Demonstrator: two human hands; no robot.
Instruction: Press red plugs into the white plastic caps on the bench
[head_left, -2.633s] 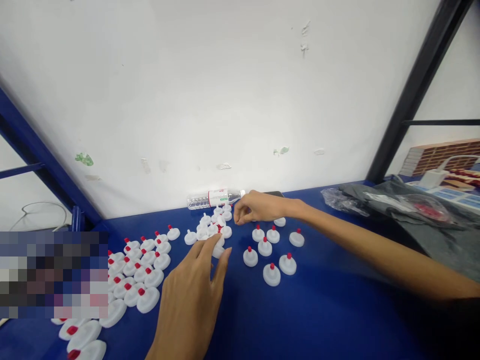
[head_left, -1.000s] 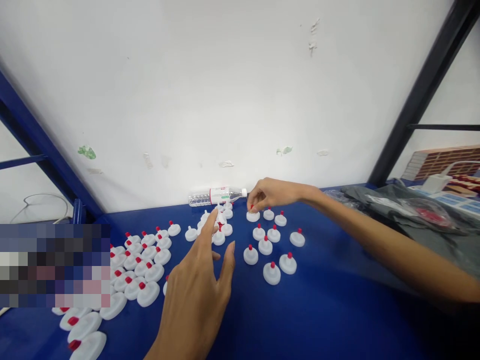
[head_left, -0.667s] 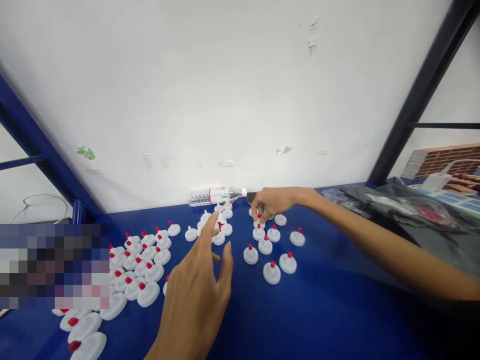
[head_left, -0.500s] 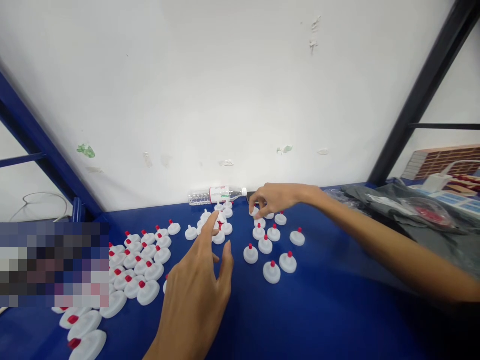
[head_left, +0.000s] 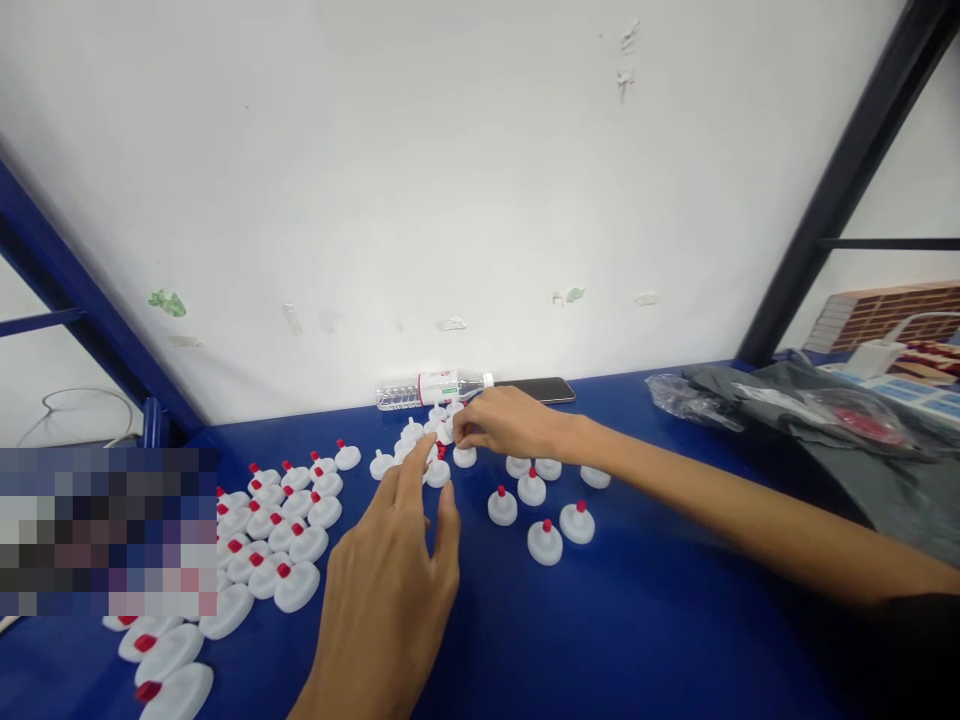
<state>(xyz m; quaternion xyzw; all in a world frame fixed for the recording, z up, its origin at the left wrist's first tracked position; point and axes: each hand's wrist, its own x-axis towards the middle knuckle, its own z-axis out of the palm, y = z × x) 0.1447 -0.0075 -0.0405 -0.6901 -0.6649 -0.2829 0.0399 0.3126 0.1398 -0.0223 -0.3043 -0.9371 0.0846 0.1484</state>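
My right hand [head_left: 504,424] reaches across to the central cluster. Its fingertips are pinched together at the top of a white disc-shaped cap [head_left: 465,458], and its stem is hidden by the fingers. My left hand [head_left: 394,560] is open in front of the cluster, index finger stretched forward and thumb apart, holding nothing visible. Around its index fingertip lie several white caps with bare stems [head_left: 381,464] and a small red piece [head_left: 441,450]. Right of the hands stand several white caps with red tips [head_left: 545,545], partly covered by my right forearm.
Many red-tipped white caps [head_left: 296,585] fill the blue table's [head_left: 570,640] left side, some behind a pixelated patch. Against the wall lie a clear plastic bottle [head_left: 439,388] and a dark phone [head_left: 551,390]. Grey bags [head_left: 787,420] and a brick-patterned box [head_left: 885,318] are at right.
My right hand has moved left from the right-hand group of caps to the central cluster, uncovering the phone. My left hand has barely shifted.
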